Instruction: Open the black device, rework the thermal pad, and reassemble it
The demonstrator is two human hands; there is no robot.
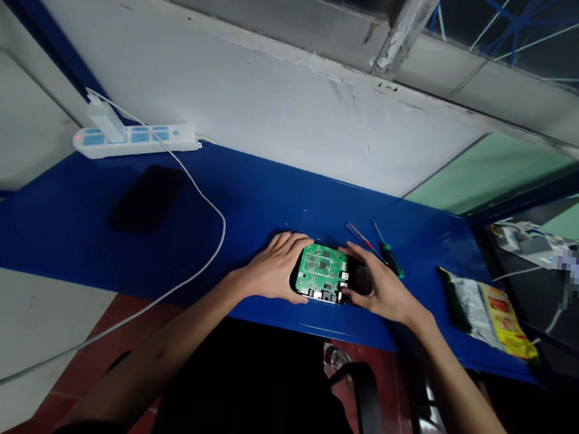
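A green circuit board (323,268) with silver ports along its right and near edges sits in a dark shell, low over the blue table. My left hand (279,267) is closed around its left side, fingers at the far corner and thumb at the near one. On the other side, my right hand (382,287) grips the board's right edge, with index finger and thumb by the ports. Between those fingers shows a dark piece (363,279); whether it joins the shell I cannot tell. Just beyond my right hand lie a green-handled screwdriver (392,260) and a slim red-and-clear tool (362,236).
A white power strip (138,140) with a plugged-in charger stands at the back left. Its white cable (223,231) crosses the blue table (251,186). A dark flat object (148,196) lies on the left, a yellow-and-silver packet (489,315) on the right. Behind rises a wall (300,102).
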